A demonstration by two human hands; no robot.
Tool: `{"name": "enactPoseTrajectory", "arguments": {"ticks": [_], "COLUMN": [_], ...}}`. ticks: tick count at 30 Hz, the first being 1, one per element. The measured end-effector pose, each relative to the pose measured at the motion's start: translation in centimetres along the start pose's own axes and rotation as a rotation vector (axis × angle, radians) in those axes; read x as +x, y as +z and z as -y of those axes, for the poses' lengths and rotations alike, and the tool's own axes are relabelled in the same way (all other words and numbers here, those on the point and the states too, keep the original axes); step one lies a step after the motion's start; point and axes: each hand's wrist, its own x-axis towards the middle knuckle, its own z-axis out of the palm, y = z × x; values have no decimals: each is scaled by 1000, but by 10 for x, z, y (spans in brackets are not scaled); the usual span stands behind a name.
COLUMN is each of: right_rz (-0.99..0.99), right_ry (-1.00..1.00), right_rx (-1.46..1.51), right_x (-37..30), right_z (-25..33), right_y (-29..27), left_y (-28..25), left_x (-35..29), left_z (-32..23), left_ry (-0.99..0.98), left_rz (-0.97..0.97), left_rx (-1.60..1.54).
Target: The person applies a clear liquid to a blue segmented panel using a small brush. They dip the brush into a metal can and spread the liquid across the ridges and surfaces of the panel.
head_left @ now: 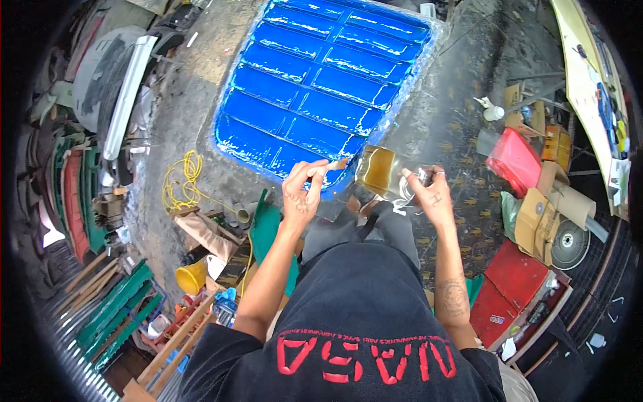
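A paintbrush (339,163) with a pale handle and brown bristles is pinched in my left hand (301,192). Its tip is over the lower right corner of a big glossy blue ribbed panel (288,124), whose rows of recessed sections reflect light; I cannot tell whether the bristles touch it. My right hand (432,195) grips the rim of an open, shiny metal can (368,175) tilted towards the panel. Amber-brown liquid shows inside the can, and whitish drips or strands hang by my fingers. The can stands beside the panel's near right corner, between my two hands.
A coiled yellow hose (184,181) lies on the left floor. To the right are a red plastic container (514,159), cardboard boxes (534,218), a red cabinet (512,285) and a white bottle (493,112). Stacked panels (130,94) line the left side; a yellow bucket (191,277) sits nearer.
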Motion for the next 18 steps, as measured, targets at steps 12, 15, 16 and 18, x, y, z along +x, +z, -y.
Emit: {"name": "enactPoseTrajectory", "arguments": {"ticks": [12,15,16,18], "right_rz": [96,118,117,120], "right_ry": [23,31,30,32], "right_rx": [-66,-84,-91,-105], "right_x": [16,24,26,31], "right_z": [0,0,1,2], "right_y": [26,27,25,19], "left_y": [17,8,3,-4], "left_x": [2,2,5,12], "left_z": [37,56,57,68], "left_ry": [-209,-503,-553,-525], "left_rz": [240,149,112,52], "left_rx": [-288,-565,-596,-596]}}
